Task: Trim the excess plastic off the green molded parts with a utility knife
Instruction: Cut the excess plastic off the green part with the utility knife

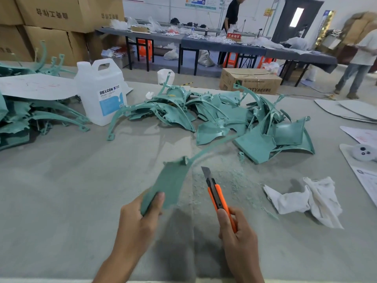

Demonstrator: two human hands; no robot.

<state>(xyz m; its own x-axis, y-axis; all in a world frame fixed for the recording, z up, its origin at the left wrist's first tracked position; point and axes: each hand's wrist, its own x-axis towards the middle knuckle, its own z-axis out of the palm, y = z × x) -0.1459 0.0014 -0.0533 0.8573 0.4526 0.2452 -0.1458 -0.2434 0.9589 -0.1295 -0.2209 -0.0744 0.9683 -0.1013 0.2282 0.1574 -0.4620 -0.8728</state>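
Observation:
My left hand (138, 219) grips the near end of a curved green molded part (170, 180), held above the table; a thin green strip runs from its far end up to the right. My right hand (236, 235) holds an orange utility knife (217, 196) with its blade out, pointing up and away, a short gap to the right of the part. The blade does not touch the part. A big pile of green molded parts (224, 119) lies further back on the grey table (61, 190). Green shavings (228, 176) are scattered right of the knife.
A white DEXCON jug (102, 90) stands at the back left beside another stack of green parts (30, 119) under a white sheet. A crumpled white rag (306, 199) lies to the right. Papers and a white round object (363, 153) sit at the right edge. Two people stand by far tables.

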